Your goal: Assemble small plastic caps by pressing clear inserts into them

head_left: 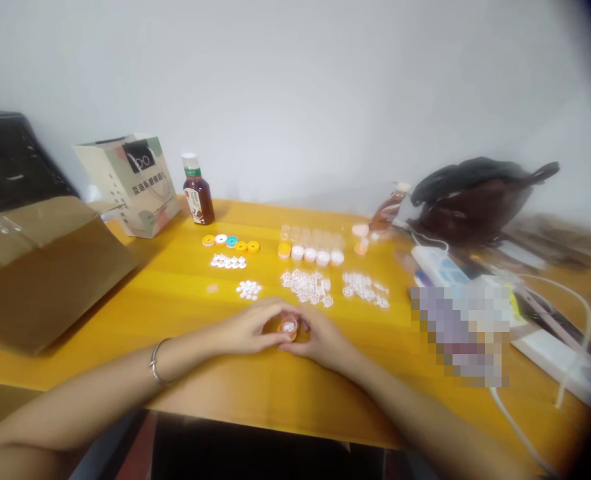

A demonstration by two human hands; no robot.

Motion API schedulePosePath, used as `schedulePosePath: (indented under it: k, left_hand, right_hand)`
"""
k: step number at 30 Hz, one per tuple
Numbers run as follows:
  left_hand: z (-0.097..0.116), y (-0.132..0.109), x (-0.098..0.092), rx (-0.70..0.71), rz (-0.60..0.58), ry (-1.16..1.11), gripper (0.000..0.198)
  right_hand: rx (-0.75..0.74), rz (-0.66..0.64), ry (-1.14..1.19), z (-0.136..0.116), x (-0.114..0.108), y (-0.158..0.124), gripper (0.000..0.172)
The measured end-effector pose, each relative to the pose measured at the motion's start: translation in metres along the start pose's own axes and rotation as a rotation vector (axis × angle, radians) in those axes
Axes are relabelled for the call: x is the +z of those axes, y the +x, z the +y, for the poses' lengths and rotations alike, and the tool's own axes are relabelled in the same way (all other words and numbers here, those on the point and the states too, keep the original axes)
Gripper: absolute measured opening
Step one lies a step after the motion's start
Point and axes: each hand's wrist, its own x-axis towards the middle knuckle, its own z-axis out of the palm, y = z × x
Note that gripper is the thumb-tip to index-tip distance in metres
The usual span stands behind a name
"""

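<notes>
Close to the front of the table, my left hand (245,327) and my right hand (320,339) meet around a small round clear container (289,328). Fingers and thumbs of both hands curl in and grip its sides. Something white shows in its middle; its finer details are blurred. Just beyond my hands lie a cluster of small white discs (248,289) and a pile of clear white perforated discs (306,287). A second group of similar perforated discs (364,289) sits to the right.
Behind stand rows of clear cups (315,237), white lids (310,254) and coloured rings (232,241). A dark-red bottle (198,193), paper bag (135,190) and cardboard box (50,273) occupy the left. Another bottle (390,207), a black bag (475,200) and a power strip (440,270) are right.
</notes>
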Motion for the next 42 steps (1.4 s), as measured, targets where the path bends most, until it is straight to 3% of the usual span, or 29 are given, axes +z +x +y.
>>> schedulePosePath:
  k: [4,8,12,16,18,20,22,25,27,29,32,35,39,42]
  left_hand:
    - [0.001,0.001,-0.001,-0.007,0.027,0.004,0.056]
    - [0.003,0.002,-0.005,0.056,-0.089,-0.038,0.038]
    - [0.001,0.002,0.003,-0.008,0.059,0.017,0.022]
    - [-0.003,0.002,0.010,-0.115,0.203,0.017,0.029]
    - [-0.004,0.002,0.007,-0.093,0.153,-0.041,0.040]
    - [-0.006,0.002,0.002,-0.025,0.023,-0.131,0.051]
    - [-0.007,0.002,-0.002,0.015,-0.077,-0.171,0.047]
    - [-0.010,0.003,-0.002,-0.016,-0.020,-0.090,0.033]
    - [-0.010,0.003,-0.003,-0.009,0.036,-0.052,0.045]
    - [-0.008,0.004,-0.005,0.047,-0.015,-0.075,0.053]
    - [-0.005,0.005,-0.009,0.062,-0.085,-0.111,0.035]
    - [-0.002,0.005,-0.003,-0.046,0.055,-0.072,0.018]
    - [0.001,0.005,0.014,-0.177,0.302,0.000,0.021]
    - [0.000,0.004,0.014,-0.196,0.300,-0.020,0.022]
  right_hand:
    - [0.010,0.009,0.004,0.002,0.001,0.001,0.025]
    - [0.017,0.002,-0.023,0.003,0.003,0.000,0.022]
    - [0.013,0.061,-0.037,0.002,0.006,-0.001,0.022]
    - [0.021,0.092,-0.002,0.001,0.006,-0.002,0.021]
    - [0.028,0.064,0.012,0.000,0.004,-0.001,0.023]
    - [0.031,0.033,0.019,0.001,0.003,0.000,0.025]
    - [0.039,0.022,0.010,0.001,0.002,0.000,0.027]
    - [0.042,0.032,-0.004,0.002,0.003,0.001,0.026]
    - [0.033,0.035,0.011,0.003,0.003,0.001,0.026]
    - [0.024,0.032,0.029,0.003,0.003,0.001,0.026]
    - [0.029,0.033,0.029,0.002,0.004,0.000,0.025]
    - [0.044,0.062,0.033,0.000,0.004,0.000,0.026]
    - [0.050,0.120,0.060,-0.003,0.006,0.000,0.025]
    - [0.059,0.127,0.069,-0.003,0.006,0.000,0.023]
